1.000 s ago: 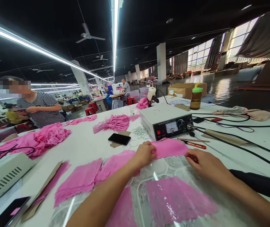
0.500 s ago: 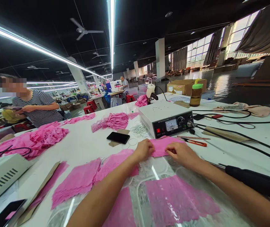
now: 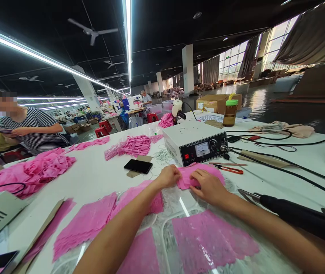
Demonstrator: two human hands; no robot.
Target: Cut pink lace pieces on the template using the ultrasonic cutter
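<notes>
A small pink lace piece [image 3: 212,170] lies on the white table just in front of a white control box [image 3: 194,142]. My left hand [image 3: 168,176] pinches its left edge with curled fingers. My right hand [image 3: 209,186] rests on top of the piece near its middle, fingers bent and pressing the fabric. Both hands sit close together. More pink lace pieces [image 3: 210,240] lie under a clear plastic sheet nearer to me.
A black phone [image 3: 138,166] and red-handled snips [image 3: 230,169] lie near the box. A black-handled tool [image 3: 293,215] lies at right with cables [image 3: 287,167]. Pink fabric piles [image 3: 34,169] cover the left side. A person in a striped shirt [image 3: 34,129] sits at far left.
My right hand has slid left from the piece's right end onto its middle, close to my left hand. The piece looks more bunched. The view has shifted slightly right.
</notes>
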